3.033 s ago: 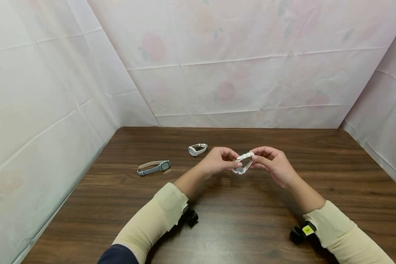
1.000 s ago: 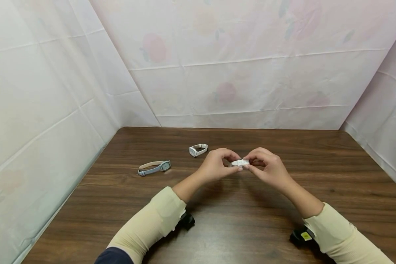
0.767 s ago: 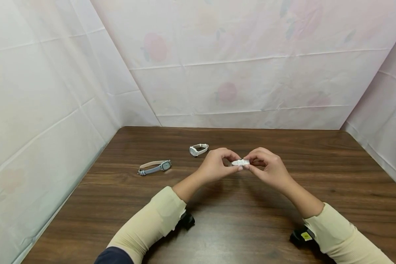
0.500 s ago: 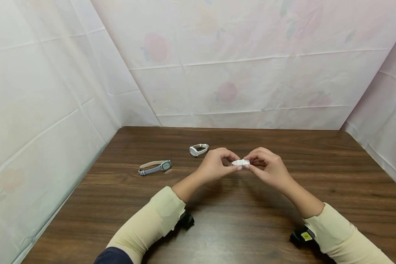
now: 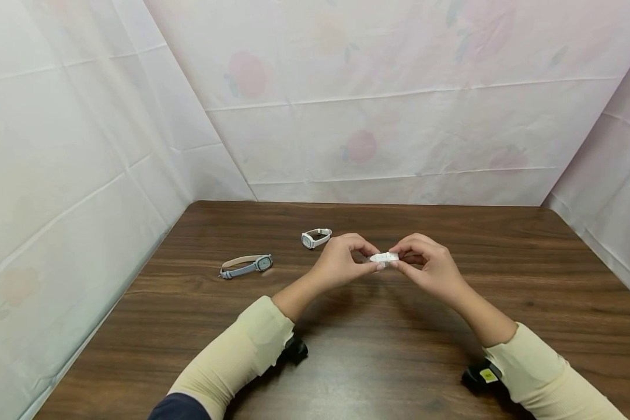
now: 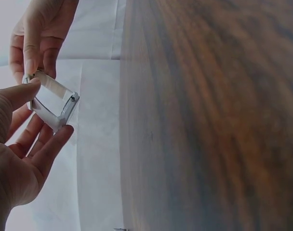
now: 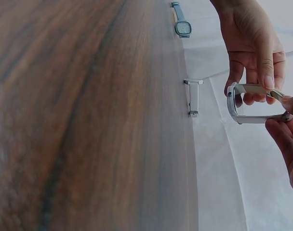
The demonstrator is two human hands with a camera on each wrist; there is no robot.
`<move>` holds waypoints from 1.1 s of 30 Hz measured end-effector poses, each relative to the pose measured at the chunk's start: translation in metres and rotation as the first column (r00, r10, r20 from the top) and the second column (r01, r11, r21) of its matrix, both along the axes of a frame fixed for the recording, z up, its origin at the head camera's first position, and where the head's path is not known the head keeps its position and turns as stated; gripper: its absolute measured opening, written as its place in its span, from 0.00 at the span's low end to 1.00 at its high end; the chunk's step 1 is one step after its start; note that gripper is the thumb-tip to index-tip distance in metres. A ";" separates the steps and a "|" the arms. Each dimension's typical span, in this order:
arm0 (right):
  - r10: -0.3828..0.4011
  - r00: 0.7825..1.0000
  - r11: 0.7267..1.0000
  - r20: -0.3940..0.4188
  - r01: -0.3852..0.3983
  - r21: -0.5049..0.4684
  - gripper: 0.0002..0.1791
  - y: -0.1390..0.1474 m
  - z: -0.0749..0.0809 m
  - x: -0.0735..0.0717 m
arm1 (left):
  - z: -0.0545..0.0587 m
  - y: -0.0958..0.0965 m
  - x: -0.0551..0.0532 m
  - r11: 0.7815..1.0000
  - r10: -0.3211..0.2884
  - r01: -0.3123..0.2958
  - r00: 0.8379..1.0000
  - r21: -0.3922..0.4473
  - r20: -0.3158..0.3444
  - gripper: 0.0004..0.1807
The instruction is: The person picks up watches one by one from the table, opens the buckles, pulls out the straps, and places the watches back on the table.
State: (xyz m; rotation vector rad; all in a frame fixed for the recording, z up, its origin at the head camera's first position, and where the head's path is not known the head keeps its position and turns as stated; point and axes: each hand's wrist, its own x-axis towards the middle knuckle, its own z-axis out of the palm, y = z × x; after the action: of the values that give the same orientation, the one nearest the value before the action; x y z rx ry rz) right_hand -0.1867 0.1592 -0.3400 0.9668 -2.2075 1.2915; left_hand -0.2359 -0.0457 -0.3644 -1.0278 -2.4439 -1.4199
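Observation:
Above the table, a white wristwatch [image 5: 384, 257] is held between both hands, its strap bent into a loop. My left hand [image 5: 341, 263] pinches the left end of the strap with thumb and fingers. At the other end, my right hand [image 5: 429, 263] pinches the strap between thumb and forefinger. Seen from the right wrist, the watch case [image 7: 231, 102] hangs at the bottom of the loop, with the strap ends up at the fingertips. Fingers cover the buckle area, so I cannot tell whether it is fastened.
Another white wristwatch [image 5: 316, 238] stands looped on the wooden table [image 5: 378, 361], just beyond my left hand. Farther left lies a blue-grey wristwatch [image 5: 245, 266]. A pale fruit-patterned curtain [image 5: 388, 105] rises along the table's back and sides.
Since three seconds ago, the held watch has turned so its strap faces up and the case is underneath. My right hand has come closer to the left. Over the last second, both hands barely move.

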 end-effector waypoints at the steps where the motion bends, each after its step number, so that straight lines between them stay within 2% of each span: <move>1: 0.001 1.000 1.000 0.003 -0.001 -0.001 0.13 0.000 0.000 0.000 | 0.000 0.000 0.000 1.000 0.003 -0.003 1.000 0.000 -0.005 0.08; 7: 0.004 1.000 1.000 0.014 -0.004 -0.014 0.13 0.003 -0.004 -0.003 | 0.001 -0.001 0.001 1.000 0.023 -0.023 0.999 -0.007 -0.033 0.08; 13: -0.001 1.000 0.999 0.011 0.001 -0.035 0.13 0.004 -0.006 -0.005 | -0.001 -0.001 0.000 0.999 -0.027 0.028 1.000 0.027 -0.011 0.12; 16: 0.005 1.000 0.999 0.022 -0.004 -0.049 0.14 0.008 -0.016 -0.012 | -0.001 -0.001 0.000 0.998 -0.044 0.044 0.999 0.040 -0.001 0.11; 22: 0.046 0.996 0.994 0.077 -0.038 -0.101 0.15 0.015 -0.028 -0.019 | 0.000 -0.001 0.000 0.998 -0.040 0.040 0.999 0.045 -0.002 0.09; 28: 0.057 0.988 0.989 0.143 -0.036 -0.144 0.12 0.016 -0.028 -0.018 | 0.000 -0.002 0.000 0.999 -0.033 0.032 0.999 0.041 0.016 0.09; 33: 0.052 0.985 0.987 0.165 -0.026 -0.159 0.10 0.017 -0.027 -0.018 | 0.000 -0.003 0.000 0.999 -0.021 0.020 0.999 0.033 0.027 0.09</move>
State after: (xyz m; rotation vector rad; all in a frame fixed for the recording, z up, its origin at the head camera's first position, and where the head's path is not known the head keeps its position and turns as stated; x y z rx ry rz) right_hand -0.2051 0.1760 -0.3674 0.8733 -2.1784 1.5920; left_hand -0.2363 -0.0492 -0.3646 -1.0366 -2.4277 -1.4842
